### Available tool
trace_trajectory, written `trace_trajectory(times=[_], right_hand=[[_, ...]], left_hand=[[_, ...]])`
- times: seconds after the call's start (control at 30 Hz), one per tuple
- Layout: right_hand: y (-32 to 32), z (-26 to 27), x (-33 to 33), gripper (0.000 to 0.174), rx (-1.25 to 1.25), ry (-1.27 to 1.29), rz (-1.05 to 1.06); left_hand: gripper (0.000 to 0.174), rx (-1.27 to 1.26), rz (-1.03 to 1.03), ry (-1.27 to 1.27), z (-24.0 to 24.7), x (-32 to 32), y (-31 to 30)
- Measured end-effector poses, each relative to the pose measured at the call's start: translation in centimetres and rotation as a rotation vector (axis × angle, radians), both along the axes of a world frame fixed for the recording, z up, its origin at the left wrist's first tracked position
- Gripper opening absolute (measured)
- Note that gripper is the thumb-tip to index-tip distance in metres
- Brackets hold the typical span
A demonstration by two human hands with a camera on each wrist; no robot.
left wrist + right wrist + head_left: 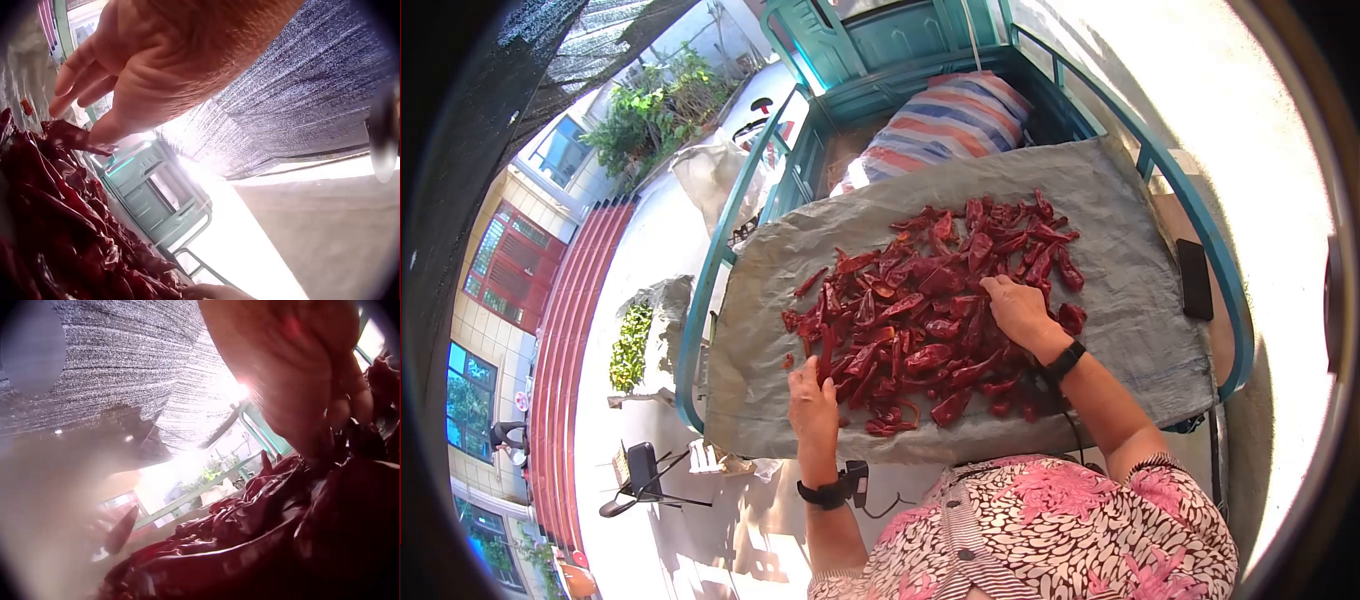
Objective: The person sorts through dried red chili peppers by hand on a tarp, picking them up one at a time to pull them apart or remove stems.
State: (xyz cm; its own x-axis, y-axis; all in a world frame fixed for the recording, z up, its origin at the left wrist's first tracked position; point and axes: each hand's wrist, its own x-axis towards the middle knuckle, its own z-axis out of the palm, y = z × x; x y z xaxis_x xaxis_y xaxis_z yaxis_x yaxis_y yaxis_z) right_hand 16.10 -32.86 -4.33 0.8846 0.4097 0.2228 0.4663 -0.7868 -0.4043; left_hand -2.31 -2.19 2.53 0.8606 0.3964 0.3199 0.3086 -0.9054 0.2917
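A pile of dried red chilies (930, 310) lies spread over a grey sack cloth (1120, 220) on a teal cart. My left hand (810, 385) rests palm down at the pile's near left edge. In the left wrist view its fingers (75, 75) are straight and loosely spread, with the tips just above the chilies (56, 212). My right hand (1012, 305) lies flat on the right middle of the pile. In the right wrist view its fingers (337, 412) press down among the chilies (262, 544). Neither hand visibly grips a chili.
The cart's teal rail (698, 310) frames the cloth. A striped sack (948, 120) lies in the cart behind it. A dark phone-like object (1195, 278) sits at the right edge. Green chilies (630, 345) and a small black seat (642, 470) are on the ground at left.
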Motion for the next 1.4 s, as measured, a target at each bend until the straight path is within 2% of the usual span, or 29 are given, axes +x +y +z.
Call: trace_trajectory(times=[0.03,0.17,0.27,0.43,0.63,0.73,0.77,0.87,0.93,1.0,1.07,1.1,1.2,1.27,1.4], right_hand=[[-0.1,-0.2,0.2,0.032,-0.035,-0.015,0.016],[-0.1,-0.9,0.7,0.03,-0.083,-0.013,-0.008],[-0.2,-0.3,0.7,0.028,-0.069,-0.027,0.016],[-0.3,0.0,0.5,0.018,-0.004,-0.043,0.081],[-0.1,2.7,-0.4,0.015,0.295,0.044,-0.163],[-0.1,3.4,-1.2,0.017,0.472,0.049,-0.153],[-0.1,3.8,-1.7,0.018,0.505,0.056,-0.119],[0.6,7.5,-6.2,0.019,0.545,0.149,0.019],[1.4,7.8,-9.5,0.019,0.479,0.209,0.17],[1.9,8.7,-11.9,0.023,0.464,0.475,0.316],[2.4,7.4,-13.1,0.028,0.578,0.441,0.355],[2.4,7.3,-13.5,0.03,0.58,0.517,0.305],[1.9,7.7,-14.3,0.037,0.572,0.713,0.15],[1.6,7.9,-14.8,0.042,0.548,0.805,0.05],[-0.1,6.5,-14.9,0.04,0.508,0.598,-0.093]], left_hand=[[0.046,0.008,0.062,0.048,0.0,-0.2,0.0],[0.043,-0.19,-0.062,0.21,-0.7,-1.4,-1.9],[0.04,-0.382,-0.147,0.244,0.4,-2.0,-5.6],[0.034,-0.395,-0.295,0.157,0.0,-2.3,-8.0],[0.032,-0.408,-0.389,0.107,-0.6,-1.5,-7.9],[0.037,-0.433,-0.428,0.103,-1.0,-1.0,-7.7],[0.039,-0.444,-0.436,0.101,-1.0,-0.8,-7.7],[0.048,-0.545,-0.457,-0.127,0.1,-0.1,-8.7],[0.053,-0.398,-0.519,-0.188,0.6,0.5,-9.2],[0.057,-0.314,-0.621,-0.192,-0.2,1.0,-9.0],[0.059,-0.281,-0.759,-0.134,-2.5,1.0,-7.9],[0.055,-0.378,-0.74,0.019,-2.6,0.5,-7.6],[0.047,-0.367,-0.688,0.15,-3.0,-0.1,-7.2],[0.045,-0.389,-0.667,0.129,-2.9,-0.4,-6.9],[0.046,-0.374,-0.522,0.135,-3.6,-0.3,-5.7]])
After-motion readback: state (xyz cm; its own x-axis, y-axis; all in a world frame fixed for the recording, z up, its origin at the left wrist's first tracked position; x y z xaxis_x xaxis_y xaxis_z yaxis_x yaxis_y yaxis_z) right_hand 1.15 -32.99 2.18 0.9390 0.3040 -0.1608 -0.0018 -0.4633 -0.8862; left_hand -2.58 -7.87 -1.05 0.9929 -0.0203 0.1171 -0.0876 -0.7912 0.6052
